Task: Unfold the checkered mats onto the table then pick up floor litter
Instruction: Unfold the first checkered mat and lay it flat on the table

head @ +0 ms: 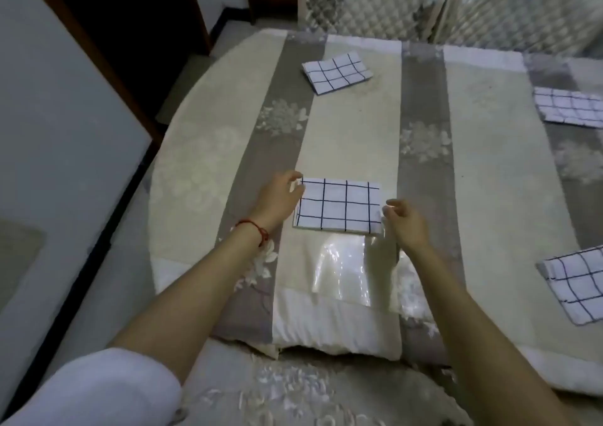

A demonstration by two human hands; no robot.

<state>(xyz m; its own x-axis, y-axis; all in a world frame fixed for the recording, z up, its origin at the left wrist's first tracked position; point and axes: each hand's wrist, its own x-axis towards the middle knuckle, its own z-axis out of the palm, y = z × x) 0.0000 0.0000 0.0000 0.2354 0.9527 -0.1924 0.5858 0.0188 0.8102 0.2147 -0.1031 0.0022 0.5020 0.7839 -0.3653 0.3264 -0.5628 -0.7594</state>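
A folded white mat with dark grid lines [339, 206] lies flat on the table [202, 171] right in front of me. My left hand [280, 199] rests at its left edge, fingertips touching the upper left corner. My right hand [406, 221] is at its right edge, thumb and fingers pinched close at the lower right corner. Three more folded checkered mats lie on the table: one at the back [336, 72], one at the far right [569, 107], one at the near right [576, 287].
The table carries a striped beige and grey floral cloth under a clear plastic cover. Two quilted chairs [368, 1] [522, 11] stand behind it. Pale floor [58, 138] and a dark doorway lie to the left.
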